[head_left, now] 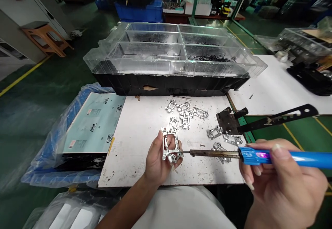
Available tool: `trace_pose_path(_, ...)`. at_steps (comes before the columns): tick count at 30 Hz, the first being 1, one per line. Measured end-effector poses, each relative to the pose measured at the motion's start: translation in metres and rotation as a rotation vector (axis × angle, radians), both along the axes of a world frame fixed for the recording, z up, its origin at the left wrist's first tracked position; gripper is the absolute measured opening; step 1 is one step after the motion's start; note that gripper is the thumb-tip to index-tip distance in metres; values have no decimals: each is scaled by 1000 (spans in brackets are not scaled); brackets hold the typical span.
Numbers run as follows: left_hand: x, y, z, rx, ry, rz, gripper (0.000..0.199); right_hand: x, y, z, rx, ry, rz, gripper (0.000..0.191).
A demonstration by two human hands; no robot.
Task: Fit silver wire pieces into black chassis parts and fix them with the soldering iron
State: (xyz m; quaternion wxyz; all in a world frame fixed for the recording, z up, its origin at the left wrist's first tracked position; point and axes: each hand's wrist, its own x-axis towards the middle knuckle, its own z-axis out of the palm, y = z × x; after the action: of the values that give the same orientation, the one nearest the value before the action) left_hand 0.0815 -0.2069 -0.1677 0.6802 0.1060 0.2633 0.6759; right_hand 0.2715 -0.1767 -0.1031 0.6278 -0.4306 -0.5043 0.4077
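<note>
Left hand | grip closed on silver metal frame, raised above white board, seemingly to meet the iron | right hand | grip pinching blue soldering iron, tip at frame's edge

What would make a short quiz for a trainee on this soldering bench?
1. Which hand holds the blue soldering iron?
2. True or false: the clear plastic tray has six compartments.
3. The iron's tip is nearest to which of these?
A) the wooden stool
B) the silver metal frame in the left hand
C) the blue crate

Key:
1. The right hand
2. True
3. B
</note>
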Motion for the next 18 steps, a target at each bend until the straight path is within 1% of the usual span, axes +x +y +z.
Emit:
trace_pose_path(6, -2, 1, 3, -3, 14, -9, 49, -2, -2, 2, 1, 19, 3, 17)
trace_pose_path(18, -2, -1, 4, -18, 26, -5, 50, -3, -2, 3, 8, 16, -39, 16)
